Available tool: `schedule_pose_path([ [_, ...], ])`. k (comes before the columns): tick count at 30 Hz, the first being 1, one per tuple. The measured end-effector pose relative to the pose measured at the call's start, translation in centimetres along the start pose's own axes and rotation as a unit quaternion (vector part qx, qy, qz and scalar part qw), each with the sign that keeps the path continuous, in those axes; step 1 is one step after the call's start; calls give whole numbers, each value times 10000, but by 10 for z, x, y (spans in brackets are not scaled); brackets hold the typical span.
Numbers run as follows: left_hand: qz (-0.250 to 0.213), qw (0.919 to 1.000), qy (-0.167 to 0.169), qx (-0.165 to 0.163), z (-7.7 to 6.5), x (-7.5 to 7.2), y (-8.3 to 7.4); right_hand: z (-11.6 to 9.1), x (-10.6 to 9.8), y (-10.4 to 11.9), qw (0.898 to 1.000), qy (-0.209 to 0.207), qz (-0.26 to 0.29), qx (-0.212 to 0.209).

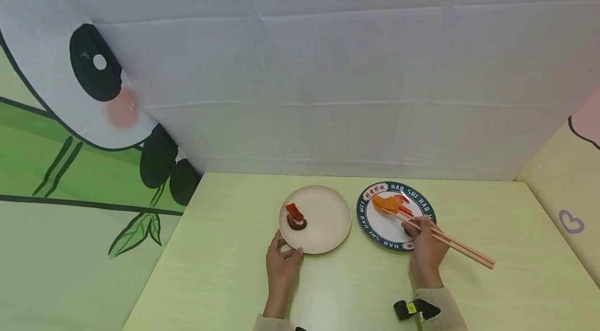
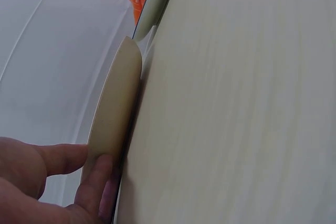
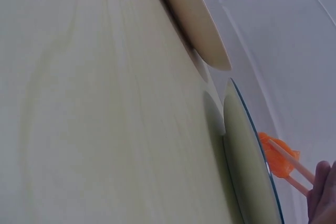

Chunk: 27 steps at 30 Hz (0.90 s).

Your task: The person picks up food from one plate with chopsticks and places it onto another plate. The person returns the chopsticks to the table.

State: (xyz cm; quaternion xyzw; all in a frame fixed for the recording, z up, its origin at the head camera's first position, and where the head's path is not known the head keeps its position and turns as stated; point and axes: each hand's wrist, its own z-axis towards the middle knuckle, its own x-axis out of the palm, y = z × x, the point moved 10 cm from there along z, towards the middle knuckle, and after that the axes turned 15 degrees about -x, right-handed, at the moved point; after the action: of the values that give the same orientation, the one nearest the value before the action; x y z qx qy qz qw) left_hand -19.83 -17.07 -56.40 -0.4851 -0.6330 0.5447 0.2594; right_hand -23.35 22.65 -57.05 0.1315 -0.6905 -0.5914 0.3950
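Note:
My right hand (image 1: 428,247) holds a pair of wooden chopsticks (image 1: 461,248) over a white plate with a dark green lettered rim (image 1: 364,222). The chopstick tips meet an orange food piece (image 1: 384,204), which shows above the plate's rim in the right wrist view (image 3: 277,156). Beside it lie red-and-white pieces (image 1: 404,210); a dark piece (image 1: 408,230) is partly hidden by my hand. My left hand (image 1: 283,266) grips the lower left rim of a cream plate (image 1: 328,221), thumb and fingers apart along the edge. That plate carries a red piece (image 1: 294,211) and a dark brown curved piece (image 1: 296,224).
Both plates stand side by side on a pale yellow-green table (image 1: 211,247), with a narrow gap between them. A light grey cloth wall (image 1: 328,86) rises behind the table. Printed cartoon panels (image 1: 94,174) flank the left side. A black strap (image 1: 417,309) is round my right wrist.

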Motion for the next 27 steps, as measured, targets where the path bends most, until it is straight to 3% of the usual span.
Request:
schedule_pose_path([
  [17, -30, 9999, 98, -130, 1, 1, 3, -3, -1, 0, 9992, 57, -366, -118],
  [27, -77, 9998, 154, -102, 2, 2, 3, -5, 3, 5, 9940, 313, -974, -392],
])
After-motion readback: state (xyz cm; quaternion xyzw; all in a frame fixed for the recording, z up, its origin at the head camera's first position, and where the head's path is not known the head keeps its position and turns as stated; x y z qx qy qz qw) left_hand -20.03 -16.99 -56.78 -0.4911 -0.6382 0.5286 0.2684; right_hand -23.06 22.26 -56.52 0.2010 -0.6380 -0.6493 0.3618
